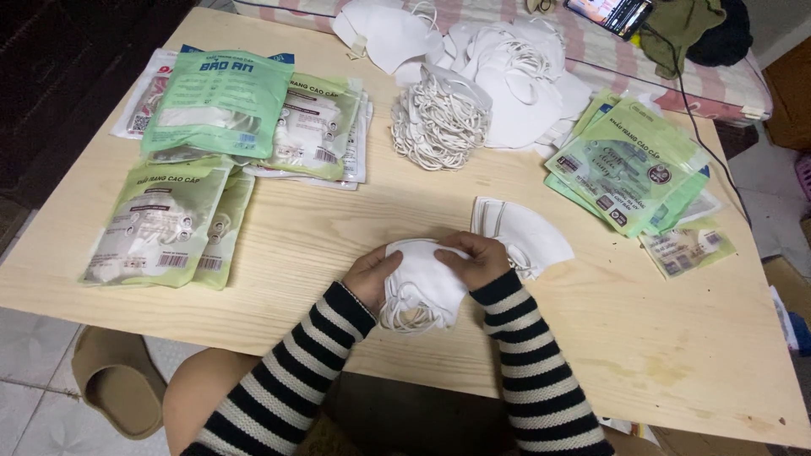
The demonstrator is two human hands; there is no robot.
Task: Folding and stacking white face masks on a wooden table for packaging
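Head view: left hand [372, 274] and right hand [481, 257], close together, both clamp a white mask stack [422, 283] at the near table [659, 355] edge. Masks look light, soft, springy; best gripped at the folded edges. One loose mask [528, 236] lies right; two filled-packet piles [245, 127] left, one empty-packet pile [629, 160] right.

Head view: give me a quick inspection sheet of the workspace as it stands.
Surface: light wooden table, stained near the right front.
Job's things: small stack of white masks held by left hand and right hand; more folded masks beside them.
Clutter: filled green packets, flat green pouches, loose mask heap.
Fingers: both hands closed on the stack.
Cables: black cable from phone.
Surroundings: slipper on tiled floor.
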